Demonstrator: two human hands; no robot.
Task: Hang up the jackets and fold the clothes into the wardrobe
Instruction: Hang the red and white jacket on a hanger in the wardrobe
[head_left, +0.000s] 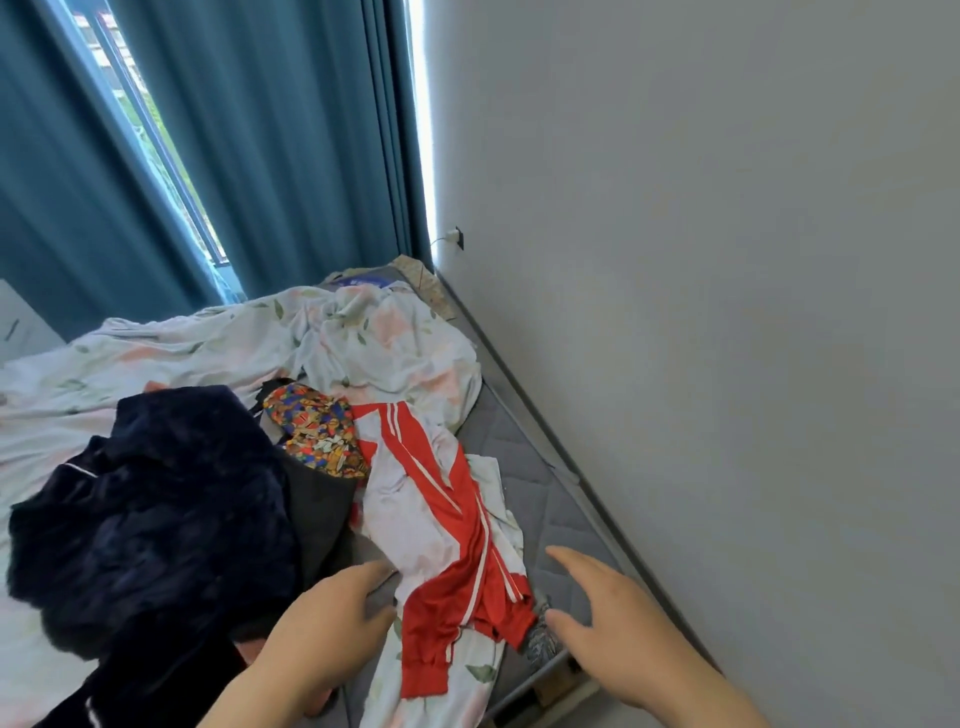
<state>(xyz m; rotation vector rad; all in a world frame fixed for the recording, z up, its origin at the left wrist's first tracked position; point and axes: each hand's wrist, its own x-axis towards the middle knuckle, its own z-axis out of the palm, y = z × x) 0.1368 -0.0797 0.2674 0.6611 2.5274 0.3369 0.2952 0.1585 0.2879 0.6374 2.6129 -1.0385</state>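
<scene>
Head view, looking down at a bed against a pale wall (727, 260)

- Left hand (322, 629): forearm comes in from the bottom edge and reaches forward and to the right. Fingers (371, 571) straight and loosely spread, gripping nothing. The foremost tip lies at the left edge of the jacket; cannot tell if it touches the cloth
- Right hand (618, 629): forearm enters from the bottom right corner, back of the hand up, angled to the left. Fingers straight and parted with the thumb held away from them, open, holding nothing. It hovers over the bare grey mattress (540, 493), just right of the jacket's lower end
- Jacket (452, 519): red and white with white stripes, lying crumpled and stretched lengthwise on the bed between the two hands; red hem nearest the camera
- Left of the jacket: a bulky dark navy fleece garment (156, 519) heaped on the bed, a dark grey garment (317, 504) partly under it, and a bright patterned cloth (317, 436) lying between the fleece and the jacket's upper end
- Behind the heap: a rumpled pale floral sheet (363, 338), pushed back so the mattress shows along the wall side
- Background: teal curtains (285, 130) parted over a strip of window (156, 119); a wall socket (457, 238) with a cable low in the corner
</scene>
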